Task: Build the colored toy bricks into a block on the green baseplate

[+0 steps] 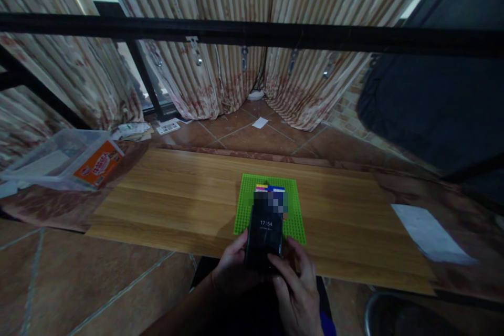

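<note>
A dark phone (264, 236) with a lit screen showing a clock is held upright over the near edge of a wooden board (177, 205). My left hand (232, 268) is closed around the phone's lower left side. My right hand (297, 289) grips its lower right, thumb lying on the screen's bottom edge. Behind the phone a green studded baseplate (297, 223) lies on the board, with a few coloured bricks (270, 188) on its far part, partly hidden by the phone and a blurred patch.
A clear plastic box (59, 160) with an orange packet stands at the left. White paper (429, 233) lies at the right. A black bar (252, 31) crosses in front of striped curtains. Papers lie on the tiled floor behind.
</note>
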A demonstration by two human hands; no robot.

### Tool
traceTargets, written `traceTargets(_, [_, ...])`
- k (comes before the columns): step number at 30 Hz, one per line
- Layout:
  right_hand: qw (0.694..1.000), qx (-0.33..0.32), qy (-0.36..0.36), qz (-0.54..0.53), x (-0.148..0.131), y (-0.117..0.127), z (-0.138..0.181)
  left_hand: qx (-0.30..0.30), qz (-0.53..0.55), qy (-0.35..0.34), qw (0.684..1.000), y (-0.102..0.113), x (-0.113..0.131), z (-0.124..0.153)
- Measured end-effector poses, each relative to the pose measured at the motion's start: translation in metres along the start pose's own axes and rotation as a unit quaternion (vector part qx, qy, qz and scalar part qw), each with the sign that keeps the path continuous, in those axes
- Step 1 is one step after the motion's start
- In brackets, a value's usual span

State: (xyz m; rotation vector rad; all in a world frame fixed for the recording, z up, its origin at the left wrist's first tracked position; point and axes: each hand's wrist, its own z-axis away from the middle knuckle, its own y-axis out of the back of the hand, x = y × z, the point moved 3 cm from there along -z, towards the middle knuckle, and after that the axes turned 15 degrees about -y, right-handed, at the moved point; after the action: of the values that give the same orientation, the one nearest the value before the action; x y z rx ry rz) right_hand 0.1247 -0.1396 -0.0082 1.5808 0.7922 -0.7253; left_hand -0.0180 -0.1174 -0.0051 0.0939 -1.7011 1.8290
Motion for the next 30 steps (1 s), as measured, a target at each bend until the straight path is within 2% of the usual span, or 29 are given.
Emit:
traceTargets(3, [0.998,0.011,0.057,0.036,-0.010,-0.001,-0.005,-0.005,-0.025,-0.021,0.999,0.002,0.000,-0.001])
traceTargets(6, [0.996,0.013,0.063,0.054,-0.018,-0.003,-0.018,0.006,-0.061,-0.042,0.997,0.005,0.003,-0.001])
traceTargets(13, [0.998,0.043,0.006,0.043,-0.021,0.006,-0.041,0.013,0.004,-0.003,1.000,0.002,0.001,0.002])
traceTargets(22, [0.995,0.029,-0.086,-0.034,-0.007,0.005,-0.031,0.053,-0.028,-0.007,0.998,0.006,0.003,0.003])
traceTargets(26, [0.986,-0.001,-0.135,-0.095,-0.004,0.000,-0.028,0.045,-0.001,0.002,0.999,0.008,0.001,0.002])
traceTargets(30, [0.983,-0.008,-0.148,-0.113,-0.005,-0.001,-0.027,0.029,0.023,0.017,0.999,0.007,-0.001,0.003])
